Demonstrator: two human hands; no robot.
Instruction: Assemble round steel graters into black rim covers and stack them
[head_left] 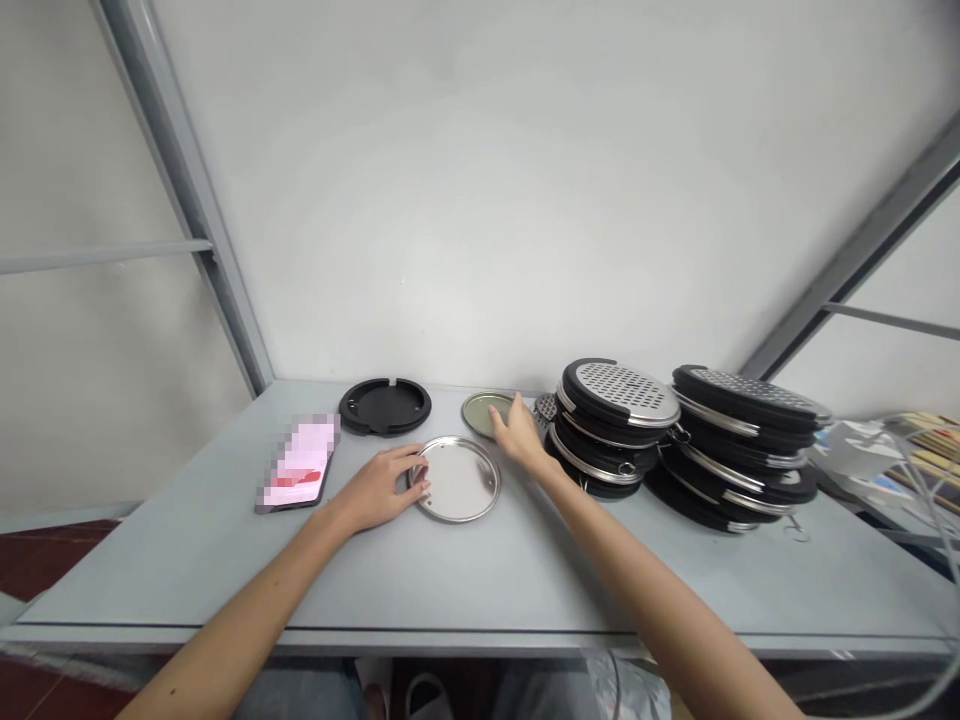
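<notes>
A shallow round metal tray (pixel 459 482) lies flat on the grey table (pixel 465 580) in front of me. My left hand (pixel 382 487) rests on the table with its fingers touching the tray's left rim. My right hand (pixel 517 432) reaches past the tray, fingertips on the edge of a small greenish metal disc (pixel 480 411) near the wall. Beside that hand, a small perforated metal piece (pixel 546 406) shows partly behind the thumb.
A black round base with a notch (pixel 385 405) lies at the back left. A phone (pixel 296 466) lies left of the tray. Two leaning stacks of black-rimmed perforated discs (pixel 611 425) (pixel 739 445) stand at the right. Cables and papers (pixel 900 450) crowd the far right.
</notes>
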